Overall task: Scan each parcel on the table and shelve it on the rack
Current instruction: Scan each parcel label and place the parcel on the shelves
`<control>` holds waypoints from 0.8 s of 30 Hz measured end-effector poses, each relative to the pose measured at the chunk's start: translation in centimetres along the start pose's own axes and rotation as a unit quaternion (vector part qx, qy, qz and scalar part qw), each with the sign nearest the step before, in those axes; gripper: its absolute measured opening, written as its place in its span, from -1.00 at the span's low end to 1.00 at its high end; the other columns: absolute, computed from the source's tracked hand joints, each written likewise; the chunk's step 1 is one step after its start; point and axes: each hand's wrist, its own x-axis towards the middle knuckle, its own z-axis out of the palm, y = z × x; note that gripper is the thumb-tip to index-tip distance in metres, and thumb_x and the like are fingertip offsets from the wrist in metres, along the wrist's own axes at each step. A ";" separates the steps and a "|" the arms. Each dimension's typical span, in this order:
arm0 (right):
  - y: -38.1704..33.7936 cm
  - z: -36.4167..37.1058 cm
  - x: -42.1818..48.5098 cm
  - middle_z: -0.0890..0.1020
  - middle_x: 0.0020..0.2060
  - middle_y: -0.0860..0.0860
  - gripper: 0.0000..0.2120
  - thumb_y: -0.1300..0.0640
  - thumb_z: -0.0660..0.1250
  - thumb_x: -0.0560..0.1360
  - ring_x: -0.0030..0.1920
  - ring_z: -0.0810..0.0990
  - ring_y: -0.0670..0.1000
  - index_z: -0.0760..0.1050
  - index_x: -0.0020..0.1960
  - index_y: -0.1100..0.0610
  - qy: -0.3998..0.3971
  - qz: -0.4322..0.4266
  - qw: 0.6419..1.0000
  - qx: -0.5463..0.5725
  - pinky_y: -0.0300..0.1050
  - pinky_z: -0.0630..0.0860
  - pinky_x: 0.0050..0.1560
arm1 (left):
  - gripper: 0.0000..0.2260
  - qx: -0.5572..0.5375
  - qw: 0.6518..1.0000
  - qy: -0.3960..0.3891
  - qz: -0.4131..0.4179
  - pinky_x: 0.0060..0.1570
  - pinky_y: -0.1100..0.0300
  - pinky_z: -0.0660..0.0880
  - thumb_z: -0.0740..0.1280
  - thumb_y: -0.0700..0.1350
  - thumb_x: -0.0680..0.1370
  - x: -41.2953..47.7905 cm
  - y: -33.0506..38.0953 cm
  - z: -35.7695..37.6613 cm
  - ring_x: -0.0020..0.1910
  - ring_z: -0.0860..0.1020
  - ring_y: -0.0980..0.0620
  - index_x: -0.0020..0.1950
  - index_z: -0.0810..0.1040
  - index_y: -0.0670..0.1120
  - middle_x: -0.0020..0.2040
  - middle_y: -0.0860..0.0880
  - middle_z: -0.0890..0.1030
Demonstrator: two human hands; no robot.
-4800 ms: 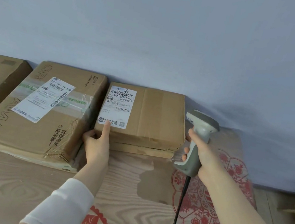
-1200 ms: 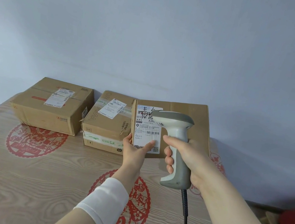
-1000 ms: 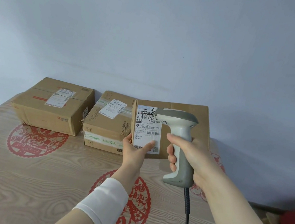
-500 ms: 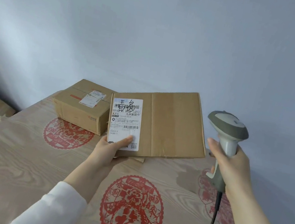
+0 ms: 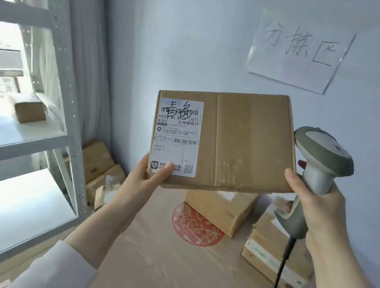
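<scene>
A flat cardboard parcel (image 5: pixel 242 142) with a white shipping label on its left part is held up in the air above the table. My left hand (image 5: pixel 145 179) grips its lower left corner, thumb on the label. My right hand (image 5: pixel 317 205) grips the handle of a grey barcode scanner (image 5: pixel 317 170), just right of the parcel's right edge; its black cable hangs down. The white metal rack (image 5: pixel 67 88) stands at the left with two small boxes (image 5: pixel 30 108) on a shelf.
Two more cardboard parcels (image 5: pixel 220 209) (image 5: pixel 273 253) lie on the wood-pattern table (image 5: pixel 175 272) with red paper-cut prints. Several boxes (image 5: pixel 101 169) are piled on the floor between rack and wall. A handwritten paper sign (image 5: pixel 297 53) hangs on the wall.
The parcel has been lifted off the table and carried up and left, and the view has swung left so the rack appears. The scanner has moved away from the label to the parcel's right.
</scene>
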 end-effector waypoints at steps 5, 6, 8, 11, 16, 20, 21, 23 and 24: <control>-4.2 14.5 -1.0 0.57 -0.48 -0.26 -0.84 -0.03 0.48 0.36 -0.38 0.51 0.00 0.54 -0.11 -0.13 -0.065 -0.040 0.996 0.055 -0.06 0.50 -0.25 | -0.78 0.026 0.993 0.080 0.088 -0.21 0.56 0.44 0.26 0.07 0.50 1.4 5.4 -13.2 -0.05 0.56 0.40 0.14 0.44 0.19 -0.03 0.33 0.64; -5.2 17.1 -1.2 0.58 -0.45 -0.24 -0.84 -0.06 0.49 0.35 -0.40 0.52 -0.02 0.55 -0.12 -0.13 -0.080 -0.043 0.994 0.066 -0.08 0.52 -0.27 | -0.73 0.029 0.989 0.096 0.106 -0.18 0.58 0.42 0.27 0.10 0.46 1.6 6.5 -15.5 -0.02 0.55 0.41 0.16 0.44 0.18 -0.01 0.31 0.64; -7.2 21.9 -1.5 0.58 -0.40 -0.20 -0.83 -0.09 0.49 0.32 -0.46 0.53 -0.09 0.56 -0.14 -0.13 -0.112 -0.048 0.988 0.090 -0.12 0.52 -0.34 | -0.60 0.037 0.981 0.135 0.137 -0.11 0.57 0.41 0.26 0.16 0.38 2.0 8.8 -19.8 0.03 0.54 0.39 0.21 0.44 0.15 0.03 0.27 0.63; -10.2 28.4 -1.6 0.61 -0.31 -0.14 -0.83 -0.08 0.51 0.29 -0.47 0.53 -0.06 0.60 -0.14 -0.12 -0.166 -0.056 0.977 0.124 -0.11 0.53 -0.35 | -0.58 0.075 0.964 0.178 0.182 -0.08 0.56 0.41 0.25 0.20 0.34 2.9 11.9 -25.9 0.01 0.56 0.37 0.17 0.47 0.12 -0.01 0.27 0.65; -15.2 38.7 -1.2 0.60 -0.44 -0.17 -0.91 -0.03 0.47 0.35 -0.51 0.54 -0.13 0.59 -0.17 -0.11 -0.250 -0.090 0.948 0.175 -0.10 0.56 -0.33 | -0.60 0.119 0.936 0.219 0.247 -0.03 0.50 0.45 0.36 0.20 0.41 4.2 17.5 -34.8 0.02 0.57 0.32 0.17 0.48 0.06 -0.01 0.24 0.66; -18.9 46.9 -1.2 0.66 -0.22 -0.17 -0.87 -0.03 0.45 0.38 -0.24 0.61 -0.10 0.54 -0.10 -0.13 -0.323 -0.113 0.915 0.216 -0.12 0.57 -0.26 | -0.68 0.141 0.915 0.270 0.265 -0.01 0.45 0.44 0.33 0.15 0.40 4.2 22.7 -41.2 0.06 0.58 0.26 0.11 0.49 0.09 -0.03 0.21 0.67; -19.8 48.9 -1.2 0.65 -0.16 -0.15 -0.85 -0.05 0.44 0.39 -0.16 0.60 -0.06 0.51 -0.07 -0.14 -0.343 -0.111 0.906 0.222 -0.10 0.56 -0.20 | -0.69 0.157 0.909 0.275 0.271 -0.04 0.47 0.45 0.35 0.16 0.42 4.0 23.9 -42.6 0.05 0.58 0.27 0.11 0.50 0.08 -0.04 0.21 0.67; -21.0 52.9 -1.6 0.62 -0.15 -0.06 -0.81 -0.05 0.44 0.38 -0.16 0.57 -0.01 0.50 -0.06 -0.09 -0.376 -0.095 0.890 0.240 -0.09 0.55 -0.24 | -0.68 0.191 0.900 0.283 0.270 -0.09 0.53 0.43 0.32 0.17 0.40 3.6 26.0 -45.0 0.01 0.58 0.31 0.09 0.50 0.08 -0.06 0.23 0.67; -21.5 54.9 -1.9 0.60 -0.19 -0.02 -0.80 -0.05 0.45 0.38 -0.22 0.56 0.00 0.50 -0.07 -0.04 -0.387 -0.082 0.884 0.249 -0.11 0.54 -0.33 | -0.66 0.208 0.896 0.289 0.265 -0.08 0.53 0.43 0.29 0.17 0.37 3.3 26.9 -46.3 -0.01 0.58 0.33 0.08 0.50 0.08 -0.07 0.24 0.67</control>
